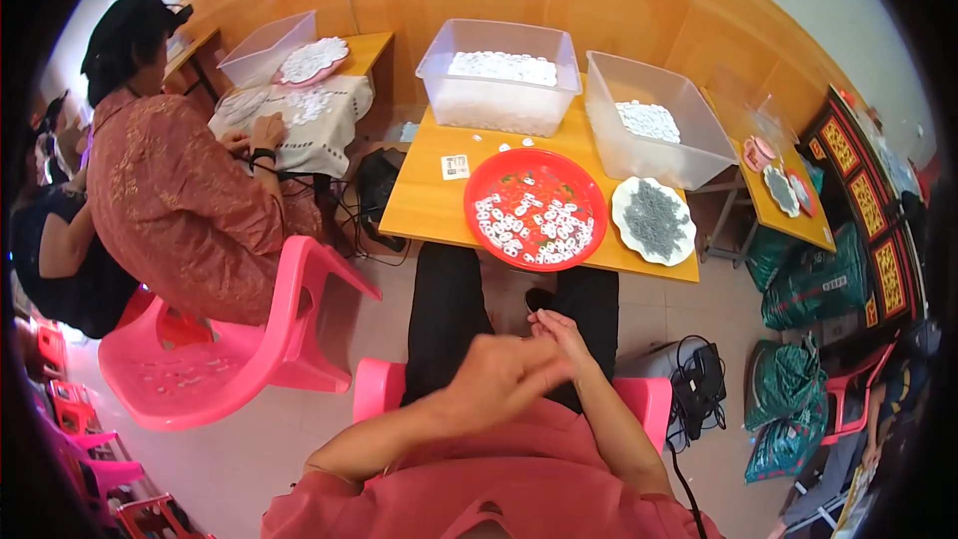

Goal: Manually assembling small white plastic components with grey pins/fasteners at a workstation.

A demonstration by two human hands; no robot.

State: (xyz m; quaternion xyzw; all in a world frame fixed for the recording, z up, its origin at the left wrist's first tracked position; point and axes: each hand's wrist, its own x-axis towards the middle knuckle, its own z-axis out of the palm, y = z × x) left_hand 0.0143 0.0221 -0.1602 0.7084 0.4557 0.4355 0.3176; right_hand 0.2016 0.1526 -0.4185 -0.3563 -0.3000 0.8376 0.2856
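As my left hand (504, 374) overlaps my right hand (562, 332) in view, the round tray (589, 192) of white pieces (567, 228) lies straight ahead on the table (429, 205), nearer the right. Fingers curled; whether holding anything, I cannot tell.

A yellow wooden table (429, 210) carries a round red tray (496, 172) at its front edge. Left of the red tray lies a small square card (455, 167); just behind the tray, a few loose white pieces (504, 147). Farther behind it stands a clear bin (499, 117); behind and right, a second bin (664, 165). A scalloped white plate (626, 218) sits just right of the tray.
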